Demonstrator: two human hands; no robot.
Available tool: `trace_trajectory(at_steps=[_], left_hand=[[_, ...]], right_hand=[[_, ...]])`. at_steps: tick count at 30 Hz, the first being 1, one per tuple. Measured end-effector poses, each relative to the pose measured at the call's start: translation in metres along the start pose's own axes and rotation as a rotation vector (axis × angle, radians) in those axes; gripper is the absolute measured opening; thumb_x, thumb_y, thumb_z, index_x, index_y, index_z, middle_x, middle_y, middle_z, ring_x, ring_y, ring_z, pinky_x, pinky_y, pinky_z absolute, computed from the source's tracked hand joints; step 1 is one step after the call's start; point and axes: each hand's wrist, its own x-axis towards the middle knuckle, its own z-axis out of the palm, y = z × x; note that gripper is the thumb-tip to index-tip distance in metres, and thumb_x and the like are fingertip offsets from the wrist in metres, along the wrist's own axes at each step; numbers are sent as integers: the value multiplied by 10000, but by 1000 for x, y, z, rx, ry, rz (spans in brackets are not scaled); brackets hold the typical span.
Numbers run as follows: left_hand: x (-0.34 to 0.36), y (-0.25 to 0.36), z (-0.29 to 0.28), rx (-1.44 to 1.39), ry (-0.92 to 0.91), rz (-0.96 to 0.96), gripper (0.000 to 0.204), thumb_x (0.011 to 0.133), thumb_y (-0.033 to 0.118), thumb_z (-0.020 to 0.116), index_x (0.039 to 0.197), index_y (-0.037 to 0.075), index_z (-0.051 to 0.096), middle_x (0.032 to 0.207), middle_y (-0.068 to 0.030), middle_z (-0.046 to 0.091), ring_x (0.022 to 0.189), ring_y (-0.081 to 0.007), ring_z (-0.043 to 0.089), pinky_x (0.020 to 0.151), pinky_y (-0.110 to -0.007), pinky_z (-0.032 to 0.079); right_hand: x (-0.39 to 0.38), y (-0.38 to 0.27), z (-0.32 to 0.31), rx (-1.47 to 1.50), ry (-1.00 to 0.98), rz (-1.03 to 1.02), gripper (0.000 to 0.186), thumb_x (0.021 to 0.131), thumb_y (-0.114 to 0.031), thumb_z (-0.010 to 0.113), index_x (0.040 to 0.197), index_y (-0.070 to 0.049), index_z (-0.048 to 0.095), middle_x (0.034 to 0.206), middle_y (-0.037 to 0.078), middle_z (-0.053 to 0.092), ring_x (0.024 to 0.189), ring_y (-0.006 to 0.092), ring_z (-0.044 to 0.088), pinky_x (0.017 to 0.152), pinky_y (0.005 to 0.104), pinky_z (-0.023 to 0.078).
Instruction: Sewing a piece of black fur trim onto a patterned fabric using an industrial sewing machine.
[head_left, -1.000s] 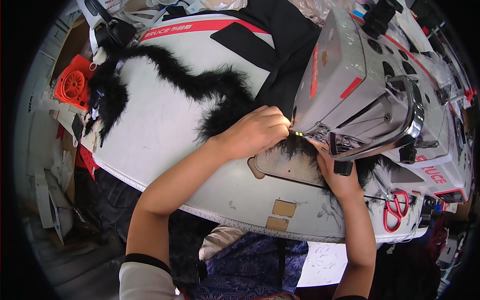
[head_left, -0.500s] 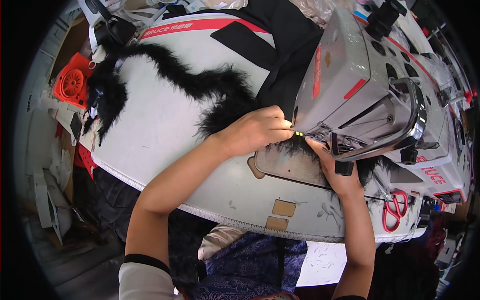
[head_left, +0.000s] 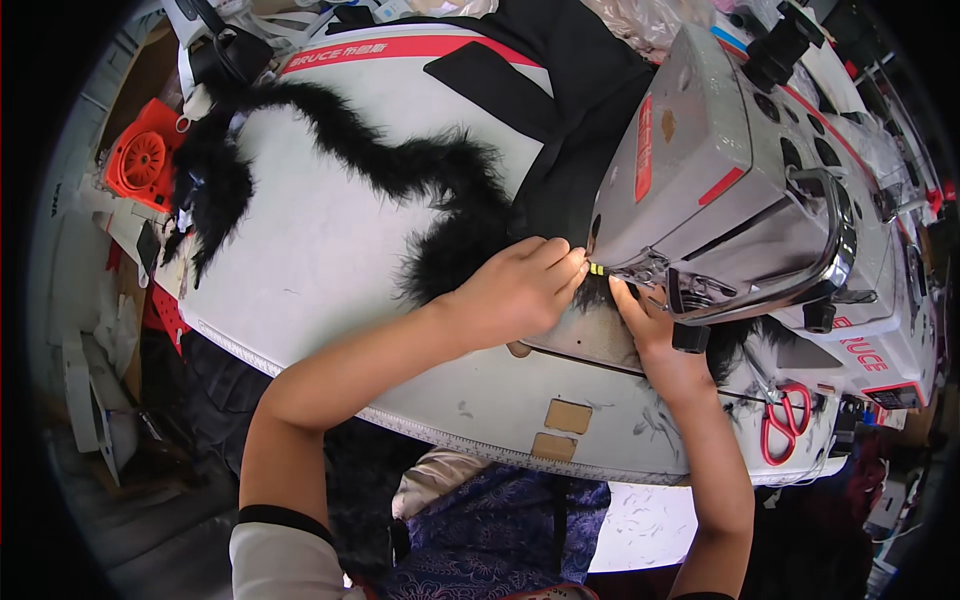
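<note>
A long black fluffy feather trim (head_left: 350, 135) runs across the white sewing table (head_left: 320, 240) to my left hand (head_left: 530, 285). That hand is closed in a pinch on it, just left of the sewing machine's (head_left: 690, 140) needle area; what lies between the fingertips is mostly hidden. Beside the fingertips is a small yellow piece (head_left: 597, 268). My right hand (head_left: 665, 340) rests to the right of the needle area, one finger stretched toward it and the others partly covered by the machine. Dark tufts show between the hands. Black cloth (head_left: 560, 190) lies behind my left hand.
Red-handled scissors (head_left: 787, 424) lie on the table to the right of my right hand. An orange round-faced device (head_left: 142, 160) stands at the far left. A ruler strip (head_left: 440, 435) follows the table's front edge. Clear plastic wrapping (head_left: 650, 25) is heaped behind the machine.
My left hand has turned and dropped slightly toward me, its fingertips still by the needle area, and covers more of the plate. The right hand has shifted slightly; the view moved a little.
</note>
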Motion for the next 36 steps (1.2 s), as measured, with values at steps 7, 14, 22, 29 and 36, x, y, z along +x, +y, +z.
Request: trace_trajectory(at_steps=[7, 14, 22, 29, 36], left_hand=[[-1, 6, -4, 58, -98, -58, 428, 596, 127, 611, 978, -66, 600, 1025, -112, 550, 891, -193, 474, 763, -254, 425], [1, 6, 1, 100, -77, -117, 576, 503, 177, 689, 1025, -45, 590, 1025, -69, 535, 856, -186, 462, 747, -243, 413], [-3, -9, 6, -191, 83, -245, 345, 613, 19, 609, 957, 31, 580, 931, -42, 552, 852, -210, 505, 748, -290, 442], [-2, -19, 12, -341, 187, -273, 196, 662, 66, 632, 844, 50, 564, 828, -49, 531, 805, -233, 525, 805, -357, 441], [7, -13, 17, -353, 216, -349, 109, 692, 93, 637, 775, 67, 572, 805, -24, 530, 801, -229, 515, 836, -386, 407]], right_hand=[[4, -5, -3, -225, -5, -71, 375, 684, 12, 526, 1042, -68, 606, 784, 111, 568, 727, 252, 566, 652, 349, 450], [6, -4, 3, -159, 19, 24, 375, 673, 29, 536, 1026, -70, 617, 796, 115, 580, 753, 255, 572, 692, 355, 455], [4, 3, 4, 8, -5, 232, 360, 705, 39, 508, 1013, -106, 625, 843, 122, 599, 797, 262, 589, 706, 355, 467], [-6, 11, -7, -379, -28, 42, 302, 704, -32, 576, 991, -109, 627, 847, 126, 623, 771, 277, 590, 702, 344, 484], [-6, 7, -5, -310, -12, 84, 292, 683, -65, 624, 973, -102, 627, 768, 85, 606, 689, 267, 576, 660, 371, 464]])
